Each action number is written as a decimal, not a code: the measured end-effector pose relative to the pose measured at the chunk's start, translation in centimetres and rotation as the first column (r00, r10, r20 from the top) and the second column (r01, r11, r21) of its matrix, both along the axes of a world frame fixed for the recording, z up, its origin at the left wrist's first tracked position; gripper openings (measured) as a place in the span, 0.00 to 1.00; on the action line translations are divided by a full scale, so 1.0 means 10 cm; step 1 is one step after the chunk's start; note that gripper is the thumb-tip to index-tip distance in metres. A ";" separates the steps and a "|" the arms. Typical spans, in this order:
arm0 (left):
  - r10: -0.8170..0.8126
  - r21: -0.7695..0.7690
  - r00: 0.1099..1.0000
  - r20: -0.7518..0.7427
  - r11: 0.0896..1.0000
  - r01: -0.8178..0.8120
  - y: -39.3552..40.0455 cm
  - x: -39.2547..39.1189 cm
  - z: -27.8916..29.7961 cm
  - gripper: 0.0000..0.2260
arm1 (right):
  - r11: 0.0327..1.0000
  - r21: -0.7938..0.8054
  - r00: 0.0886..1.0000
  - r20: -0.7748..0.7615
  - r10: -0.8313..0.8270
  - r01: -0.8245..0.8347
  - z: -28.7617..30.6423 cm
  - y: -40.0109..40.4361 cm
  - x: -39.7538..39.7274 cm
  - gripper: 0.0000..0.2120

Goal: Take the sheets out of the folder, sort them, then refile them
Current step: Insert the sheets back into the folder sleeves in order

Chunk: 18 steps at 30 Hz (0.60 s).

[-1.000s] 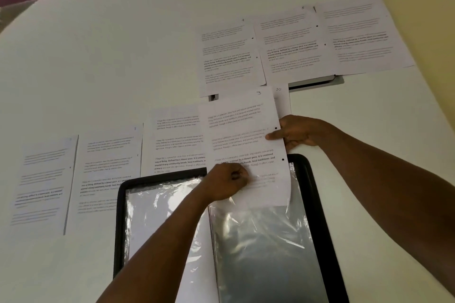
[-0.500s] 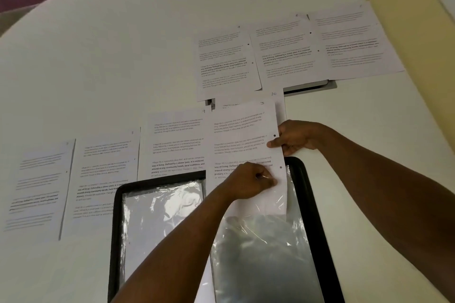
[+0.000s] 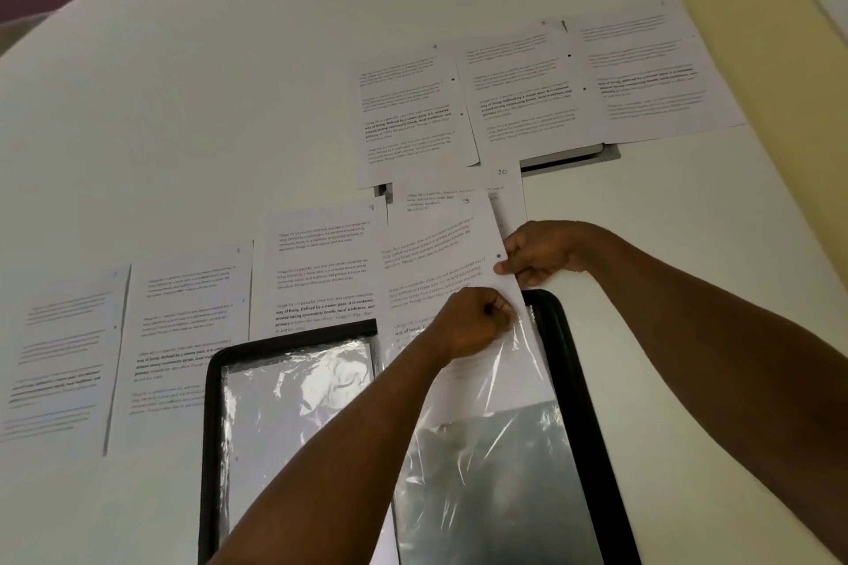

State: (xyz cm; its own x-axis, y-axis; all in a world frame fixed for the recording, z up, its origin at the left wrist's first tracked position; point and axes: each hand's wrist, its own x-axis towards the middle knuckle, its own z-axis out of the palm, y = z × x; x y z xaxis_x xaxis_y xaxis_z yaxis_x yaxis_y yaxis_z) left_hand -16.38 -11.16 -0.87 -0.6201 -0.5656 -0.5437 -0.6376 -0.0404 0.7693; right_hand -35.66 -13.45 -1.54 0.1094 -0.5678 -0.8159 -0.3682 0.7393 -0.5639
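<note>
1. Left hand (image 3: 475,326): the forearm enters from the bottom centre and reaches up over the folder. The fingers are curled, knuckles up, and pinch the mouth of the clear plastic sleeve (image 3: 486,463) of the right-hand page, where the sheet enters it.
2. Right hand (image 3: 541,250): the forearm enters from the right edge and runs leftward. Thumb and fingers pinch the right edge of the white printed sheet with punched holes (image 3: 436,262), just above the folder's top corner.
3. Held sheet: it lies slightly tilted, its lower part inside the sleeve and its upper part out above the folder's top edge, overlapping another white printed sheet marked "10" (image 3: 507,184) behind it.
4. Open black-edged display folder (image 3: 569,381): it lies flat on the white round-edged table (image 3: 206,106) at the bottom centre. The right-hand sleeve holds the lower part of the held sheet; below it the plastic shows a dark, glossy area. The left-hand sleeve (image 3: 293,417) is crinkled and reflective, and its contents cannot be told.
5. Loose sheets: a row of three white printed sheets (image 3: 192,335) lies side by side left of the held sheet, the nearest partly under the folder's top edge. Another row of three printed sheets (image 3: 518,96) lies farther back on the right, overlapping at their edges.
</note>
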 end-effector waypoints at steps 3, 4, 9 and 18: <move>-0.007 -0.027 1.000 0.017 1.000 0.008 0.02 -0.02 0.00 0.05 | 0.970 0.098 0.972 -0.047 0.228 -0.223 0.04 0.01 -0.03 0.15; -0.010 -0.043 1.000 0.026 0.999 0.011 0.03 -0.02 -0.01 0.05 | 0.970 0.100 0.972 -0.054 0.230 -0.224 0.03 0.01 -0.02 0.16; -0.062 -0.133 0.996 0.060 0.989 0.069 0.02 0.05 -0.06 0.06 | 0.989 -0.120 0.990 -0.121 0.076 -0.091 -0.10 0.03 0.07 0.13; -0.184 -0.212 0.948 0.260 0.947 0.242 -0.19 0.65 -0.10 0.06 | 0.989 -0.136 0.997 -0.070 0.044 -0.053 -0.09 0.12 0.07 0.15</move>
State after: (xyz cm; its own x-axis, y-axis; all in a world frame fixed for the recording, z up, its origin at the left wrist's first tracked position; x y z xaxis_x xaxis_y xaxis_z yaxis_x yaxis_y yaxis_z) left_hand -9.92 -13.09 -1.88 -0.6121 -0.5651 -0.5531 -0.7734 0.2819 0.5678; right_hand -34.92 -12.29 -2.40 0.0881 -0.6706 -0.7366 -0.4419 0.6364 -0.6322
